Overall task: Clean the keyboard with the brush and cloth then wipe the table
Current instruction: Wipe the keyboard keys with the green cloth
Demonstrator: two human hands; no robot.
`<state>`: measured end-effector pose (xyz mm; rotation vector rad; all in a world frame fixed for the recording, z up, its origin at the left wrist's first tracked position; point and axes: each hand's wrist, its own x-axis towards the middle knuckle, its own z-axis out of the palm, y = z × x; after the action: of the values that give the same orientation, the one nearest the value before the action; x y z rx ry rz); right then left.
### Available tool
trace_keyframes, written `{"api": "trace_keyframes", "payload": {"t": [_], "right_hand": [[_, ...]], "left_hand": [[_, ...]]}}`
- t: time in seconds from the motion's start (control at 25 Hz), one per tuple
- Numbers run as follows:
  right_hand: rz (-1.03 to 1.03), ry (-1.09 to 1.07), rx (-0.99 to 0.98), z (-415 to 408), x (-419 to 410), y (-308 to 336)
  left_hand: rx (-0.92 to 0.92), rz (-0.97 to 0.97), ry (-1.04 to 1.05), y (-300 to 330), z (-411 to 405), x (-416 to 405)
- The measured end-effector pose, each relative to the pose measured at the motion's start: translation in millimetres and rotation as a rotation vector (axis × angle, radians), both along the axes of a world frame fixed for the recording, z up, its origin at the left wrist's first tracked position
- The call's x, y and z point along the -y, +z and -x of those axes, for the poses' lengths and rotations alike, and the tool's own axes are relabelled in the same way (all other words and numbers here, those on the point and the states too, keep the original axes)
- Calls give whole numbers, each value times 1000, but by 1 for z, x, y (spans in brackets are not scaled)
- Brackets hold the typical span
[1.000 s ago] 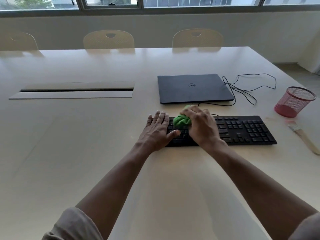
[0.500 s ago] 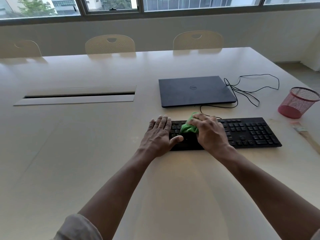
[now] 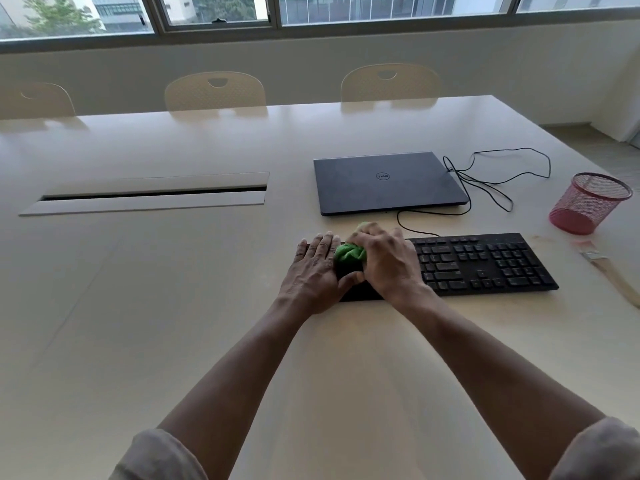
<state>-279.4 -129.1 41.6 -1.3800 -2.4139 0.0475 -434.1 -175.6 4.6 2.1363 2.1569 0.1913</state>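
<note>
Cloth step in hand: right hand (image 3: 388, 261) grips balled green cloth (image 3: 349, 253) on black keyboard (image 3: 485, 263), left hand (image 3: 313, 271) flat, steadying its end; next, likely rightward passes.

Black keyboard (image 3: 485, 263) flat on pale table (image 3: 173, 306), bunched green cloth (image 3: 349, 254) on its left keys, brush (image 3: 609, 271) right

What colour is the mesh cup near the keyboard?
Pink-red wire mesh cup; the head view shows it.
</note>
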Motion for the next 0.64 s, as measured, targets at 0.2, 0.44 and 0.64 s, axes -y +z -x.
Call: {"api": "trace_keyframes", "payload": {"t": [0.2, 0.44, 0.64], "right_hand": [[-17, -149, 88, -29, -14, 2], [32, -248, 23, -53, -38, 13], [-68, -110, -21, -3, -29, 12]], "left_hand": [[-21, -2, 4, 0, -1, -1], [-25, 6, -1, 1, -1, 1], [-20, -23, -3, -1, -1, -1]]}}
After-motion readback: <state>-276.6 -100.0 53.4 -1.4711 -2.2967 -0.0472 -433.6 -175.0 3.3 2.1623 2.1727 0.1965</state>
